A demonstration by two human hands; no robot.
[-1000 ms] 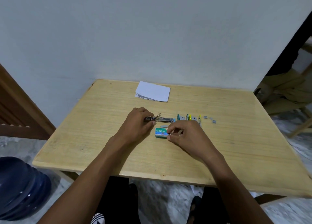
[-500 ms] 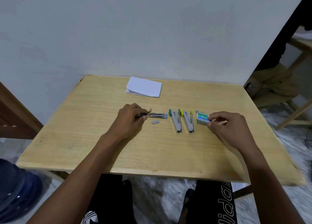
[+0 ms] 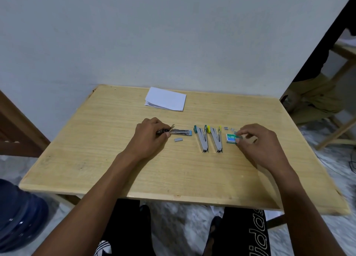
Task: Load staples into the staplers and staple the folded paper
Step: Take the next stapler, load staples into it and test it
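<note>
Staplers, three slim chrome units, lie in a row across the middle of a pale wood-grain table. Nearest the seated person, both forearms reach over the table's front edge. The left hand has its fingers curled around the left end of the blue-tipped stapler, which lies left to right with a thin metal part tilted up beside the fingers. Just in front of it rests a short grey staple strip. To the right, the teal-tipped stapler and the yellow-tipped stapler lie side by side, narrow ends toward the person. The right hand pinches the right end of the green staple box with thumb and curled fingers; the box rests flat on the table. Small grey loose staples lie just beyond the box. Near the rear edge lies the folded paper, white, rectangular, untouched. A plain matte wall stands behind.
</note>
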